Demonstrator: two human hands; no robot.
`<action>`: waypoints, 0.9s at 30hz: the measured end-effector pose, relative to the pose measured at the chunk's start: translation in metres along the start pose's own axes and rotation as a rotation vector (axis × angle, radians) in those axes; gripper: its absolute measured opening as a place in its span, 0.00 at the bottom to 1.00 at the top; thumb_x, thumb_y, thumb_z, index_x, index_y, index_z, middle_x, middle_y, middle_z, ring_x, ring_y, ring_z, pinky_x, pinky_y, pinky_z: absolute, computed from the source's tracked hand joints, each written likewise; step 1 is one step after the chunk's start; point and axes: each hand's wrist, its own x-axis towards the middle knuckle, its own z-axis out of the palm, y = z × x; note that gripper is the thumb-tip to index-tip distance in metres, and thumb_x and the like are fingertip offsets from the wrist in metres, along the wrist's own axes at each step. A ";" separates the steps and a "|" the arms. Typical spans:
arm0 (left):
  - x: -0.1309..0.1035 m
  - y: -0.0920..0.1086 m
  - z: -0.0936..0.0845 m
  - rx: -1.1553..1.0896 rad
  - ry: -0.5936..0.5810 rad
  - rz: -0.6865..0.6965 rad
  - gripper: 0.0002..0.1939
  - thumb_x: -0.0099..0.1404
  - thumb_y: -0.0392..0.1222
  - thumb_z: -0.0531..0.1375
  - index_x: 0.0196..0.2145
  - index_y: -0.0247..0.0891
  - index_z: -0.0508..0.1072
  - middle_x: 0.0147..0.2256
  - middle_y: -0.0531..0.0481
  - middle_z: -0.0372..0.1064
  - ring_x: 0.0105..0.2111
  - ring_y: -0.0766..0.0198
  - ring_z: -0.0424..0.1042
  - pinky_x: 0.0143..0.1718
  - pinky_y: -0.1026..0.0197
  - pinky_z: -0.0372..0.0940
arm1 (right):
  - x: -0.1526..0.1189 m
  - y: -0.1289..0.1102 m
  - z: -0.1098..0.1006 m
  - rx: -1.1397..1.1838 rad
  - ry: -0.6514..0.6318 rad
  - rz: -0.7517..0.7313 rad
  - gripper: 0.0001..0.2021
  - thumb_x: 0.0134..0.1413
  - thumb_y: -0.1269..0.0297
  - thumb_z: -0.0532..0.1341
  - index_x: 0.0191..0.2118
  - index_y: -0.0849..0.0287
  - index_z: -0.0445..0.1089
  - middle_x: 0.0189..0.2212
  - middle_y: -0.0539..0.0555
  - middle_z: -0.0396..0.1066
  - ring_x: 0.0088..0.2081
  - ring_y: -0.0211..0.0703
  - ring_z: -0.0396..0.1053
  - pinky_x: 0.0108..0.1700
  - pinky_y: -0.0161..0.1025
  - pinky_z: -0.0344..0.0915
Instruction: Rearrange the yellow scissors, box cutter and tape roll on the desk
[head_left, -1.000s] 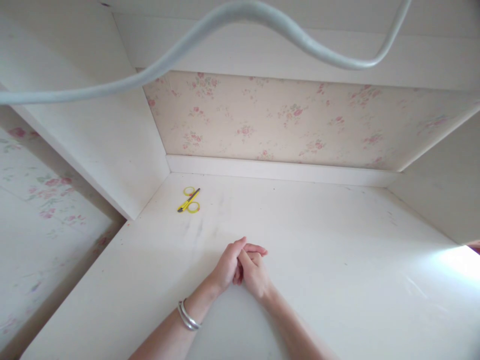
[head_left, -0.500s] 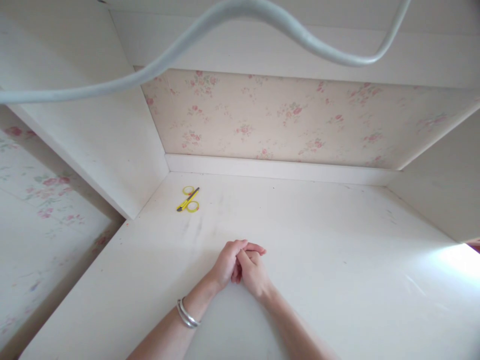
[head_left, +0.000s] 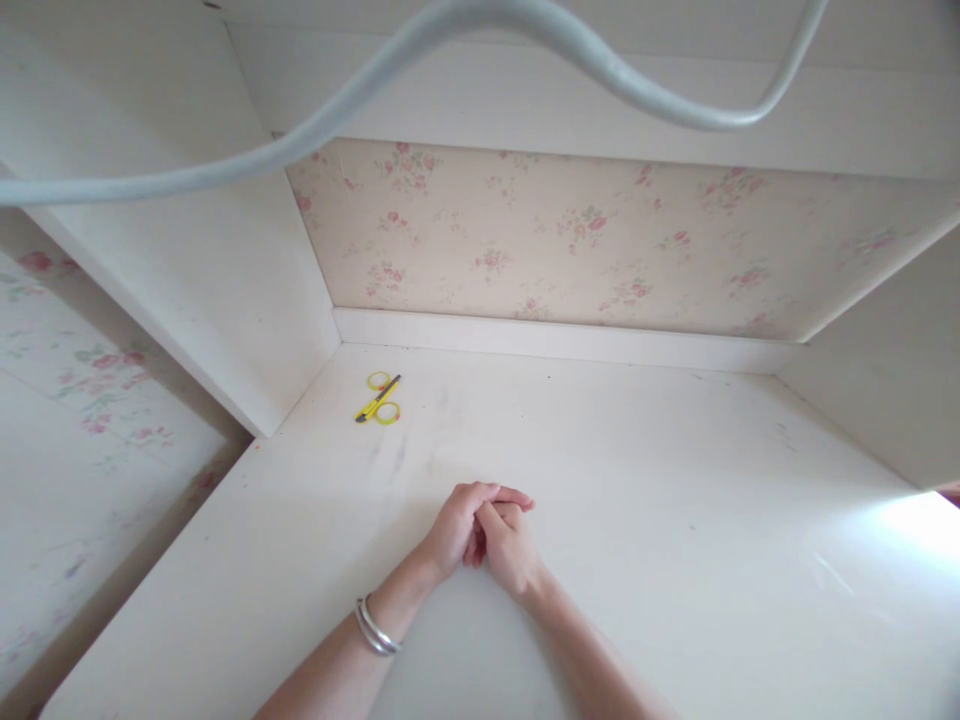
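Observation:
My left hand (head_left: 452,532) and my right hand (head_left: 512,548) are clasped together over the white desktop (head_left: 637,500). The fingers of the left curl around the right, and the right's fingers are folded into the left palm, partly hidden. No object shows between them. Two silver bangles (head_left: 373,630) circle my left wrist. Farther off to the left lies a yellow and black utility knife (head_left: 377,400), slanted between two thin yellow rings that look like tape rolls, one behind it (head_left: 379,373) and one in front (head_left: 388,422). Neither hand touches these.
A pale cable (head_left: 315,135) hangs across the top of the view. White side panels stand at the left (head_left: 202,290) and right (head_left: 885,390). Floral wallpaper (head_left: 540,240) covers the back, above a low white ledge (head_left: 570,338). Bright light falls on the desk's right edge.
The view has shifted very slightly. My hands stay clasped in the same place, and the knife and yellow rings have not moved.

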 end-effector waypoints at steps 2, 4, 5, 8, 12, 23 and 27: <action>0.000 0.001 0.001 0.005 0.003 -0.002 0.29 0.62 0.53 0.45 0.42 0.28 0.75 0.32 0.40 0.75 0.09 0.75 0.53 0.10 0.67 0.43 | 0.000 0.000 0.000 0.005 0.000 0.000 0.29 0.58 0.51 0.46 0.10 0.60 0.61 0.10 0.54 0.61 0.13 0.35 0.59 0.18 0.33 0.55; -0.001 0.002 0.001 0.004 0.003 -0.001 0.28 0.62 0.52 0.44 0.41 0.29 0.76 0.32 0.40 0.75 0.09 0.75 0.52 0.10 0.67 0.43 | 0.000 0.000 0.000 0.007 0.000 0.000 0.28 0.58 0.53 0.46 0.11 0.60 0.61 0.10 0.54 0.62 0.13 0.35 0.59 0.18 0.33 0.55; -0.001 0.002 0.002 0.005 0.002 0.000 0.28 0.62 0.52 0.44 0.41 0.29 0.76 0.32 0.40 0.75 0.09 0.75 0.52 0.10 0.67 0.43 | 0.000 0.000 -0.001 0.008 0.000 -0.001 0.28 0.58 0.54 0.47 0.11 0.60 0.61 0.10 0.54 0.62 0.13 0.35 0.59 0.18 0.33 0.55; -0.002 0.003 0.002 0.011 0.003 0.002 0.28 0.61 0.53 0.45 0.41 0.29 0.76 0.33 0.40 0.75 0.09 0.75 0.52 0.11 0.67 0.43 | 0.000 -0.001 -0.001 0.009 0.003 0.002 0.27 0.57 0.56 0.47 0.10 0.60 0.61 0.10 0.54 0.62 0.13 0.35 0.59 0.18 0.33 0.55; -0.002 0.004 0.002 -0.006 -0.010 0.004 0.28 0.60 0.53 0.47 0.43 0.29 0.75 0.33 0.40 0.75 0.11 0.74 0.54 0.13 0.67 0.46 | -0.001 -0.001 -0.001 0.004 0.007 0.002 0.27 0.57 0.57 0.47 0.10 0.60 0.61 0.10 0.53 0.62 0.13 0.35 0.59 0.18 0.33 0.55; -0.002 0.004 0.002 0.015 0.008 0.013 0.26 0.61 0.50 0.46 0.40 0.29 0.76 0.32 0.42 0.75 0.09 0.76 0.52 0.09 0.68 0.43 | 0.000 -0.002 0.000 -0.011 -0.002 -0.001 0.26 0.56 0.57 0.47 0.10 0.60 0.61 0.09 0.53 0.61 0.13 0.35 0.59 0.18 0.32 0.55; -0.002 0.006 0.003 0.025 0.013 0.011 0.26 0.61 0.50 0.46 0.40 0.29 0.76 0.30 0.42 0.75 0.09 0.76 0.52 0.09 0.68 0.43 | -0.001 -0.001 0.000 -0.005 0.000 -0.001 0.26 0.56 0.56 0.46 0.10 0.60 0.61 0.10 0.53 0.62 0.14 0.35 0.59 0.18 0.33 0.55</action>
